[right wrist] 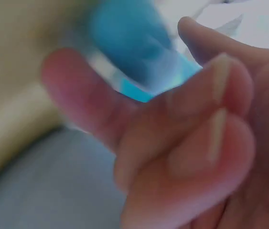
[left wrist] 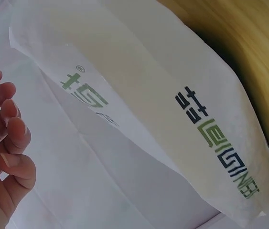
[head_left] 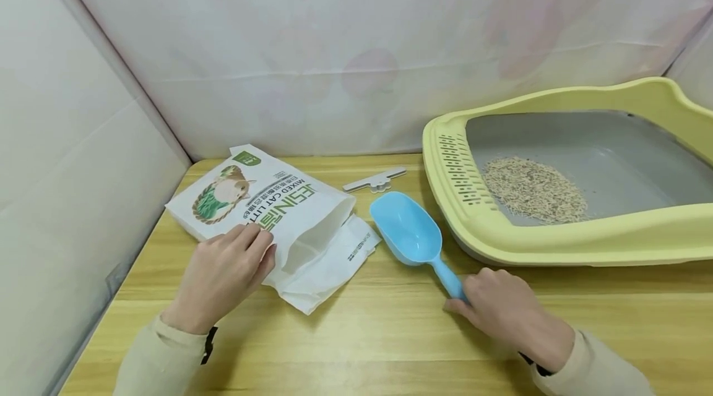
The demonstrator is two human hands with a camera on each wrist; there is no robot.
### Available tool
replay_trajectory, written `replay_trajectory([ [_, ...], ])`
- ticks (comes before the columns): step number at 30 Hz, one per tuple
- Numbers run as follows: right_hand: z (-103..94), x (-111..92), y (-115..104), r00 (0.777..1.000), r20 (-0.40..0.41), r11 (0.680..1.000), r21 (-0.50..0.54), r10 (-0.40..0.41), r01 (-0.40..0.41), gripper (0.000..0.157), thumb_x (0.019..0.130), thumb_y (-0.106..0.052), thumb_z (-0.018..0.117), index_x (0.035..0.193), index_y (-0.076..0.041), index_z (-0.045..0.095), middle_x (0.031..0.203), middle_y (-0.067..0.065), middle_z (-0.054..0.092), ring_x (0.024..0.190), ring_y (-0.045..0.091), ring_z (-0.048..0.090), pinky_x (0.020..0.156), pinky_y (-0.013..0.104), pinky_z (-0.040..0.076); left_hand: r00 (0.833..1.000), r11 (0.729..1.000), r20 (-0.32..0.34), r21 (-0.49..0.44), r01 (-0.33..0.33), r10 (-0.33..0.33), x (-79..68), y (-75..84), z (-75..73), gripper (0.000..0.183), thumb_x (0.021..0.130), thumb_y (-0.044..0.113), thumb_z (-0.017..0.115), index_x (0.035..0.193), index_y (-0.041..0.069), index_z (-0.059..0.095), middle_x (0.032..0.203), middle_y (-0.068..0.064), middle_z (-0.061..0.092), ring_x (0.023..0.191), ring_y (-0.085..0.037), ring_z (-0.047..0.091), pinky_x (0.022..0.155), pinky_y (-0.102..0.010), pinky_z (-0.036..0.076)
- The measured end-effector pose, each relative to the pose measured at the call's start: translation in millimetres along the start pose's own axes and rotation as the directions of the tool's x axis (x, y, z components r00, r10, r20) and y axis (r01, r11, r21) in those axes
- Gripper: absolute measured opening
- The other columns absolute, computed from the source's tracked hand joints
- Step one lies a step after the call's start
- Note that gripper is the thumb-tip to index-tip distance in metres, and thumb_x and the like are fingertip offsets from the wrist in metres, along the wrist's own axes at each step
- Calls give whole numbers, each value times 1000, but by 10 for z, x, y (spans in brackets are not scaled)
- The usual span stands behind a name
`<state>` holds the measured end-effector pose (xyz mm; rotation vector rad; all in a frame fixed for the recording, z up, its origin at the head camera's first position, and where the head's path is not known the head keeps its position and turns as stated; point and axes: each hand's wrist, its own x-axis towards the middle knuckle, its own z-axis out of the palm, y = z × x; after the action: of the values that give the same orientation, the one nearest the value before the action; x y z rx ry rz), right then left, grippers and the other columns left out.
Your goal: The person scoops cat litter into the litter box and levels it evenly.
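Observation:
In the head view a white cat litter bag (head_left: 312, 204) lies on its side, its mouth gaping toward the right front. My left hand (head_left: 223, 275) is over the bag's near edge, fingers loosely curled. The left wrist view shows those fingers holding nothing, beside the open mouth of the bag (left wrist: 191, 109). By its handle, my right hand (head_left: 504, 309) holds a light blue scoop (head_left: 409, 229), whose bowl is empty and faces up. In the right wrist view the scoop (right wrist: 129, 38) is blurred behind curled fingers (right wrist: 196, 143).
A yellow-rimmed grey litter box (head_left: 512, 247) stands at the right, with a patch of pale litter pellets (head_left: 531, 192) inside. A white sealing clip (head_left: 375, 180) lies behind the scoop on the wooden table (head_left: 356, 346). Pale fabric walls (head_left: 312, 68) rise behind and at the left.

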<state>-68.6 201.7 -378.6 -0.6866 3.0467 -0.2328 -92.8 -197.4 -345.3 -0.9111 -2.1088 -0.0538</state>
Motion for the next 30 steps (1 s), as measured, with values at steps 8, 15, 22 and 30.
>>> replay_trajectory([
  [8, -535, -19, -86, 951, -142, 947, -208, -276, 244, 47, 89, -48, 72, 67, -19, 42, 56, -10, 30, 46, 5, 29, 39, 27, 29, 997, 999, 76, 38, 25, -28, -61, -6, -84, 37, 104, 19, 28, 91, 0, 57, 76, -8, 51, 58, -24, 53, 39, -35, 42],
  [15, -1141, 398, -191, 893, -245, 926, -106, -378, 363, 38, 99, -46, 61, 76, -16, 56, 59, -13, 40, 49, 3, 34, 44, 26, 33, 996, 998, 93, 57, 0, -5, -91, 44, -63, 36, 104, 18, 29, 91, 0, 58, 82, -11, 54, 71, -29, 55, 55, -38, 46],
  [22, -1373, 813, -272, 924, -173, 939, -20, -342, 344, 32, 94, -29, 72, 70, -16, 57, 56, -10, 43, 49, 6, 41, 48, 29, 37, 993, 997, 114, 73, -10, 2, -82, 29, -75, 34, 102, 16, 29, 93, 0, 57, 88, -13, 55, 78, -33, 55, 63, -40, 42],
  [30, -1396, 1246, -325, 947, -127, 954, -1, -296, 298, 41, 96, -28, 69, 64, -14, 48, 54, -6, 30, 51, 11, 30, 50, 29, 25, 991, 999, 128, 38, -33, 28, -137, 23, -134, 34, 94, 11, 25, 95, 1, 57, 96, -15, 57, 80, -33, 54, 60, -39, 40],
])
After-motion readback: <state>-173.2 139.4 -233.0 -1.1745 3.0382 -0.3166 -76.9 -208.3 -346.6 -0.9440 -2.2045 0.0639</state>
